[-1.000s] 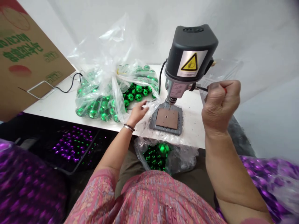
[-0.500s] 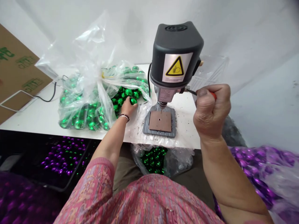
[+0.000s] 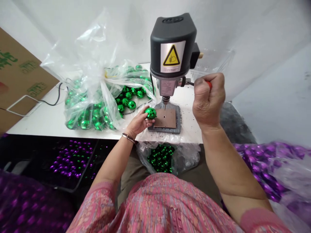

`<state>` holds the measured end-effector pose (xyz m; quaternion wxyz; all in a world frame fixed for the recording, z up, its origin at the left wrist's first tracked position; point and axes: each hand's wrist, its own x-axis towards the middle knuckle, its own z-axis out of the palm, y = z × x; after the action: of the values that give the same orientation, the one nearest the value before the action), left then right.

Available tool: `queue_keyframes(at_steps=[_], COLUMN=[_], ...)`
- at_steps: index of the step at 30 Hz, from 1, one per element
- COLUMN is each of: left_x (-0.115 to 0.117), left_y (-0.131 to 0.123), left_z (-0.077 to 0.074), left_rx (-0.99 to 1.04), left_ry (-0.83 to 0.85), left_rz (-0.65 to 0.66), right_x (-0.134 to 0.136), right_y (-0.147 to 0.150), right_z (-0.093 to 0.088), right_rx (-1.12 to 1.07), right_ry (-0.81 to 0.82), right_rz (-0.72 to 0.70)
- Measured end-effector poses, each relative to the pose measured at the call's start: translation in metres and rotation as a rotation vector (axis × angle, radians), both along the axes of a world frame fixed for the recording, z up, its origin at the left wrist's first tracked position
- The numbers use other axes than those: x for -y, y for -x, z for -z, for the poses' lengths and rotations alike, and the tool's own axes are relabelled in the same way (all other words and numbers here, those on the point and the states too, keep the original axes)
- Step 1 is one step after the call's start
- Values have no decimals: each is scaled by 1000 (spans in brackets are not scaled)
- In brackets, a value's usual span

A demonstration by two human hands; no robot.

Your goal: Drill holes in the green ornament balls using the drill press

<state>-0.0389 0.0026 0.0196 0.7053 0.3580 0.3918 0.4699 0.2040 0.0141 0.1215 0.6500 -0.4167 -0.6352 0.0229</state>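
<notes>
A shiny green faceted ball point(image 3: 151, 113) rests between the thumb and fingers of my left hand point(image 3: 140, 122), at the left edge of the drill press base point(image 3: 178, 129). My right hand point(image 3: 209, 98) is wrapped round the red-tipped feed lever point(image 3: 190, 83) on the right side of the drill press point(image 3: 173, 48). The thin bit point(image 3: 165, 105) points down above a brown square board point(image 3: 166, 118) with a small hole in it. More green balls point(image 3: 127, 98) spill from the mouth of a clear plastic bag point(image 3: 103, 94) to the left.
An open bag of green balls point(image 3: 161, 158) sits at my lap below the table edge. Bagged purple balls point(image 3: 264, 174) lie to the right. A cardboard box point(image 3: 26, 77) and a black cord point(image 3: 57, 97) are at the left. Dark crumbs dot the white table point(image 3: 46, 121) around the press.
My left hand has taken a green ball from the pile and carried it right, to the press base. My right hand stays on the lever. The whole view has shifted slightly.
</notes>
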Motion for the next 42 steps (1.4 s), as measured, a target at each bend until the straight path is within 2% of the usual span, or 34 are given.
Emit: queue_keyframes(at_steps=[4, 8, 13, 18, 24, 29, 34, 38, 42], left_x=[-4, -11, -19, -24, -25, -24, -24, -25, -28], left_y=[-15, -30, -43, -47, -47, -56, -66, -66, -64], left_z=[-2, -4, -2, -1, -10, -13, -11, -8, -1], left_rx=[-282, -624, -766, -847, -1051, -1189, -1126, -1089, -1063], left_ry=[-44, -142, -182, -194, -345, -324, -342, -296, -312], left_rz=[-16, -37, -38, -43, -19, 9, 6, 8, -2], right_x=[1, -3, -21, -51, -73, -70, -64, -46, -20], right_y=[3, 8, 10, 10, 9, 9, 10, 8, 0], right_z=[-9, -38, -78, -95, -99, -100, -100, -89, -66], right_rx=[-5, -13, 25, 111, 177, 156, 124, 105, 107], right_ry=[42, 153, 361, 450, 528, 509, 498, 359, 143], right_rz=[36, 103, 226, 297, 306, 292, 285, 204, 73])
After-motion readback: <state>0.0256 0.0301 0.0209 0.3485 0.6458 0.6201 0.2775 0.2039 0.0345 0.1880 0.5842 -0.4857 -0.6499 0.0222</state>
